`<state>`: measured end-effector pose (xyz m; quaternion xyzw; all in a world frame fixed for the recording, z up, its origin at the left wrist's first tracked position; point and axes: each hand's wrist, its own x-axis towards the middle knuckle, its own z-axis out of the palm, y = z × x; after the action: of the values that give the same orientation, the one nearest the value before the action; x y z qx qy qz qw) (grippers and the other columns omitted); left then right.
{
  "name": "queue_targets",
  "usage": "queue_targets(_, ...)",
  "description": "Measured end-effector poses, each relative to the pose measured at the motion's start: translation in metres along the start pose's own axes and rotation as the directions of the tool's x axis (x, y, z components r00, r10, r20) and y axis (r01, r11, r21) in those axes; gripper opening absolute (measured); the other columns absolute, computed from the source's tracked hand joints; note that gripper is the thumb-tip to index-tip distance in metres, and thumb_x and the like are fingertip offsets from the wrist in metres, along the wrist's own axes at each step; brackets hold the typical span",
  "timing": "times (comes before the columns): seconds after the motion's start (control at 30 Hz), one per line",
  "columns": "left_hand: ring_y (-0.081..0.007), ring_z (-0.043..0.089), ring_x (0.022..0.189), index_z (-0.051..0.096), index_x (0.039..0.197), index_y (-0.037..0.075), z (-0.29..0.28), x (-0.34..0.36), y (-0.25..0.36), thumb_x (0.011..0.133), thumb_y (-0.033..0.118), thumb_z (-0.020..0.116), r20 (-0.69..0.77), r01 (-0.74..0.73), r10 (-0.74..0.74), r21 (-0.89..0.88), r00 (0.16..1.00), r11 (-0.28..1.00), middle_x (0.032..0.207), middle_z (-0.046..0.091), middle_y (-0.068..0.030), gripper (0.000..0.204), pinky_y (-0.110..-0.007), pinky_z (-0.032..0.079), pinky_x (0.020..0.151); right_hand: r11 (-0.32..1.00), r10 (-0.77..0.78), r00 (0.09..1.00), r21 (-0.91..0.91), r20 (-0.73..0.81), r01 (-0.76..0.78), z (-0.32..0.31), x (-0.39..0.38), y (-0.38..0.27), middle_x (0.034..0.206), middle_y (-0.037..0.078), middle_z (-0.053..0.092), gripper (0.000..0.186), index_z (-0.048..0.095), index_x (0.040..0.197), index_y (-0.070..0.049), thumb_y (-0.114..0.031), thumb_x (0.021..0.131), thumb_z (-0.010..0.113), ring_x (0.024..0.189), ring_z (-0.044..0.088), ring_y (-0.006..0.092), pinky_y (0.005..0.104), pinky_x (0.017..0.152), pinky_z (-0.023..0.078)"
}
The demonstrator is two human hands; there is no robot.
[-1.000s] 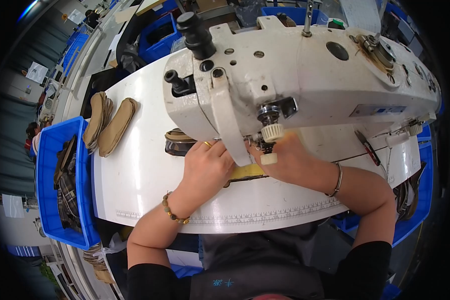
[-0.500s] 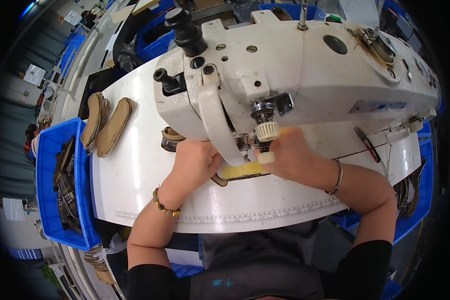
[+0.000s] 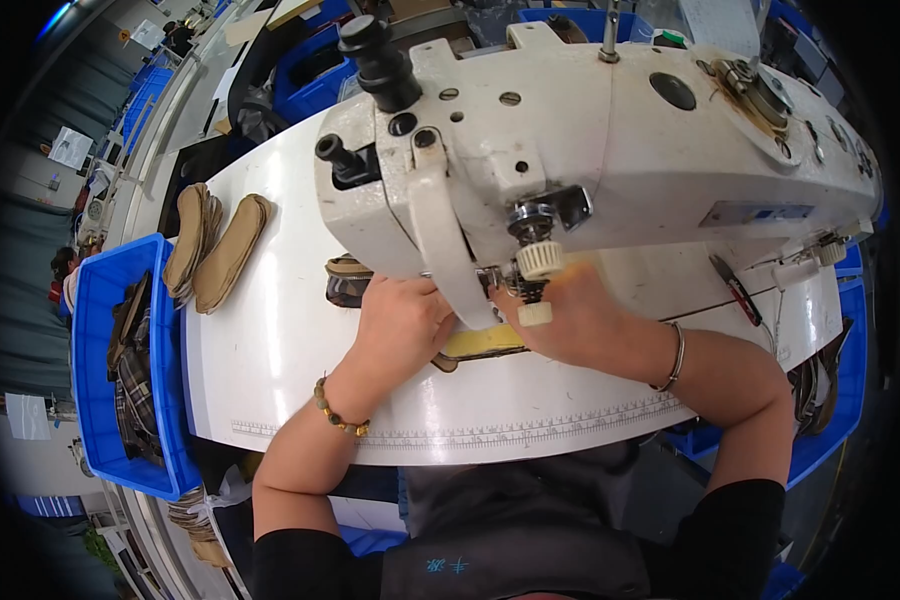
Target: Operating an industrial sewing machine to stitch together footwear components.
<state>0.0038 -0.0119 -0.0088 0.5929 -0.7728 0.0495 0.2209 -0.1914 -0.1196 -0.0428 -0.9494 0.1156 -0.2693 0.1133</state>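
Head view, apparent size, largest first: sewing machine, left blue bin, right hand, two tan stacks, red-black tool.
1. Sewing machine
2. Left blue bin
3. Right hand
4. Left tan stack and right tan stack: too alike to rank
5. Red-black tool

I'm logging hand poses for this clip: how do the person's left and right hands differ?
The left hand lies left of the curved white lever, the right hand to its right.
The left wears a beaded bracelet, the right a metal bangle.
The lower cream knob partly covers the right, not the left.
Both are ungloved.
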Motion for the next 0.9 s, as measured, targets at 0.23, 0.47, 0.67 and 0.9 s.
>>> queue_targets(0.23,-0.0269,0.064,0.064,0.07,0.08,0.006,0.006,0.004,-0.004,0.072,0.011,0.08,-0.079,0.012,-0.012,-0.004,0.997,1.0,0.073,0.065,-0.0055,0.014,-0.037,0.05,0.056,0.998,-0.056,0.996,0.007,0.063,0.056,-0.009,0.0,-0.004,0.061,0.012,0.059,0.009,0.062,0.065,0.0,-0.008,0.07,0.065,0.053,0.064,0.0278,0.0396,0.047,0.049)
queue_targets(0.47,-0.0282,0.062,0.057,0.067,0.071,0.004,0.009,0.007,-0.006,0.072,0.009,0.081,-0.115,0.022,-0.022,0.004,0.993,1.0,0.067,0.064,-0.0071,0.015,-0.037,0.05,0.053,0.997,-0.078,0.995,0.016,0.065,0.077,-0.011,0.001,-0.004,0.063,0.015,0.061,0.01,0.062,0.066,0.0,-0.009,0.071,0.065,0.054,0.064,0.0295,0.0402,0.049,0.05)
queue_targets(0.67,-0.0257,0.065,0.067,0.074,0.08,0.008,0.007,0.008,-0.003,0.07,0.013,0.083,-0.141,0.009,-0.006,0.019,0.99,1.0,0.075,0.068,-0.0052,0.014,-0.037,0.051,0.06,0.998,-0.06,0.993,0.011,0.097,0.059,-0.009,0.002,-0.005,0.064,0.016,0.062,0.01,0.062,0.065,-0.002,-0.009,0.072,0.064,0.058,0.066,0.0305,0.0406,0.051,0.05)
queue_targets(0.9,-0.0159,0.06,0.076,0.077,0.088,0.016,-0.004,-0.025,0.012,0.07,0.014,0.079,-0.232,-0.048,0.077,0.13,0.97,0.99,0.079,0.066,0.0046,0.018,-0.032,0.048,0.075,0.994,0.105,0.952,-0.047,0.287,-0.095,-0.029,0.002,-0.027,0.066,0.016,0.065,0.013,0.067,0.07,-0.005,-0.011,0.08,0.062,0.065,0.067,0.0319,0.0433,0.059,0.051)
